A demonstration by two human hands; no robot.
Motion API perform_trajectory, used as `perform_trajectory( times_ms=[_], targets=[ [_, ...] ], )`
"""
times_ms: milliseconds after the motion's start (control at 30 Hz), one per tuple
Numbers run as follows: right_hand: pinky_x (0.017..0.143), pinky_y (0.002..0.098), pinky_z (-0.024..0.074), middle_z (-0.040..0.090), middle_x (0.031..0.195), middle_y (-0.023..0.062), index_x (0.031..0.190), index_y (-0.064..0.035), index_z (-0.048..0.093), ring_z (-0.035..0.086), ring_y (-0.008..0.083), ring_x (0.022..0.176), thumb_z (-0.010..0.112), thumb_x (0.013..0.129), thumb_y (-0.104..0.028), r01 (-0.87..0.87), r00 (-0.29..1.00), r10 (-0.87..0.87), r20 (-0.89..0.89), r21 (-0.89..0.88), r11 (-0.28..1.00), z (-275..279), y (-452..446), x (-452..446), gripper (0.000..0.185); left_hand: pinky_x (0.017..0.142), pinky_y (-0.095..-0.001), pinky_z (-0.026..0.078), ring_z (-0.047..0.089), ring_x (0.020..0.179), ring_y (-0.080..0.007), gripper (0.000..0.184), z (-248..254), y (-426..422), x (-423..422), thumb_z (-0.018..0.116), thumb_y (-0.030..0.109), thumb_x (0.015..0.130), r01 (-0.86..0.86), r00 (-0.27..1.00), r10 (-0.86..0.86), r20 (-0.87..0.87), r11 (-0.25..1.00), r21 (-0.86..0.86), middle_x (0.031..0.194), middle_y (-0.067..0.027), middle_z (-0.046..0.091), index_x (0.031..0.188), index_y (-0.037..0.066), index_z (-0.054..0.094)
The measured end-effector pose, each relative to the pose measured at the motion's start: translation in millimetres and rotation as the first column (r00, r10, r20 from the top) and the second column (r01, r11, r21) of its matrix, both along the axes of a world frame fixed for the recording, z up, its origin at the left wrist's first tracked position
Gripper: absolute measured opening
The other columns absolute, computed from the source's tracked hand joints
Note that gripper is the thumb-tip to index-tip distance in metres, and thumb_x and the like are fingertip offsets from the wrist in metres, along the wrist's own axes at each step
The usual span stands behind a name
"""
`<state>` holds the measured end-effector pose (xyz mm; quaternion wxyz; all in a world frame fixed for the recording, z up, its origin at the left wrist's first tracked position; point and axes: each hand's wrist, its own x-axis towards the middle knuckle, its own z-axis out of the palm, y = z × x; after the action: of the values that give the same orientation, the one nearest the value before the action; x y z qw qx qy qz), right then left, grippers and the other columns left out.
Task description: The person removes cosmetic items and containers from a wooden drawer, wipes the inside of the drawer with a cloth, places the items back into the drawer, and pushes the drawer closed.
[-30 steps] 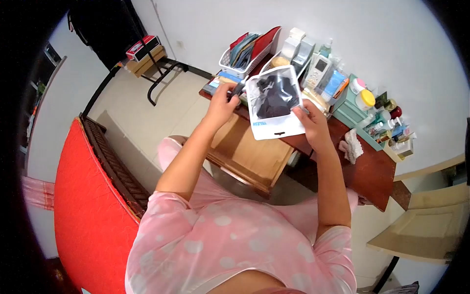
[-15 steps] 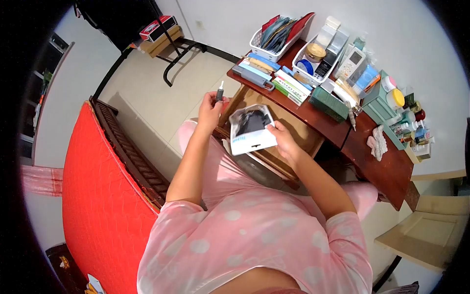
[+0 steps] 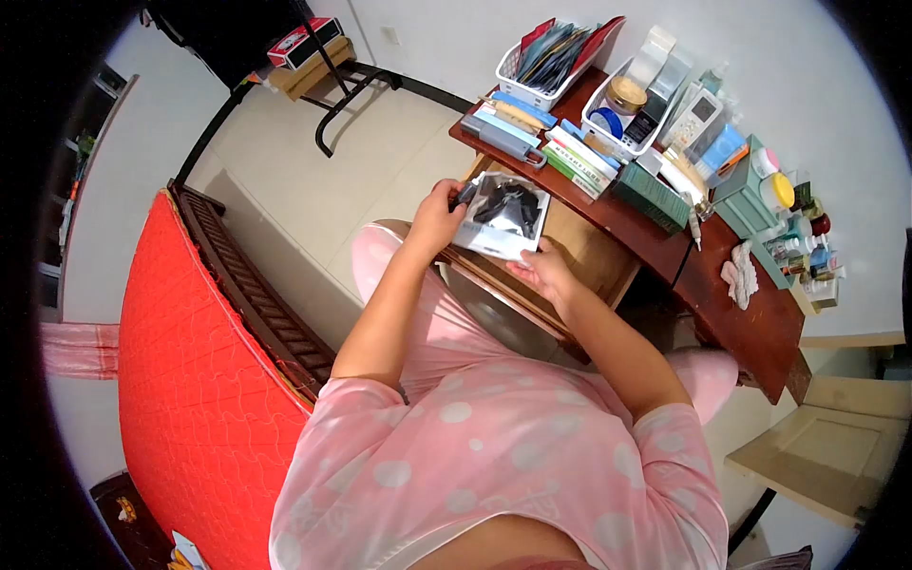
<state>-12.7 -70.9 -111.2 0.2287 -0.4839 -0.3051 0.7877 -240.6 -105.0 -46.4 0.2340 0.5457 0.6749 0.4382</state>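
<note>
My left hand point(image 3: 439, 217) is closed round a small dark object point(image 3: 464, 194), close to the left edge of a white pouch. The pouch point(image 3: 503, 217) has a clear window with something black inside, and lies tilted over the open wooden drawer point(image 3: 579, 249). At the pouch's lower right corner, my right hand point(image 3: 544, 270) grips it between thumb and fingers. Just behind the pouch, a grey case point(image 3: 503, 139) and green-and-white boxes point(image 3: 578, 163) lie along the front of the red-brown desk point(image 3: 646, 235).
White baskets point(image 3: 532, 93) of packets and jars stand at the back of the desk. To their right are a remote control point(image 3: 696, 116), a green organizer point(image 3: 748, 201) with bottles, and a crumpled cloth point(image 3: 739, 275). A red bed point(image 3: 204, 380) is at the left.
The pouch was raised over the desk, then came down over the drawer. My left hand, apart from the pouch half a second ago, has moved right to its edge.
</note>
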Motion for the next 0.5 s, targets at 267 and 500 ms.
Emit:
perform_trajectory(
  times_ms=[267,500],
  targets=[
    [0.089,0.038,0.0596,0.057,0.126,0.0242,0.143,-0.0011,0.029,0.067,0.0334,0.103,0.048,0.097,0.006,0.23,0.966,-0.227,-0.12,0.007,0.973,-10.7,41.4,-23.0,0.05,0.093,-0.0427,0.049,0.062,0.106,-0.0401,0.036,-16.8,26.8,3.8,0.067,0.004,0.08,0.084,0.953,-0.092,-0.29,0.996,-0.039,0.108,-0.0237,0.066,0.115,0.001,0.056],
    [0.089,0.038,0.0588,0.06,0.121,0.0212,0.133,-0.0015,0.04,0.069,0.0315,0.099,0.051,0.096,0.005,0.363,0.931,-0.358,-0.062,0.122,0.924,-15.5,36.9,-28.6,0.039,0.086,-0.0441,0.048,0.061,0.09,-0.0408,0.019,-36.9,49.0,16.7,0.059,-0.003,0.077,0.043,0.932,-0.066,-0.358,0.997,-0.071,0.089,-0.0203,0.065,0.094,0.004,0.058]
  ],
)
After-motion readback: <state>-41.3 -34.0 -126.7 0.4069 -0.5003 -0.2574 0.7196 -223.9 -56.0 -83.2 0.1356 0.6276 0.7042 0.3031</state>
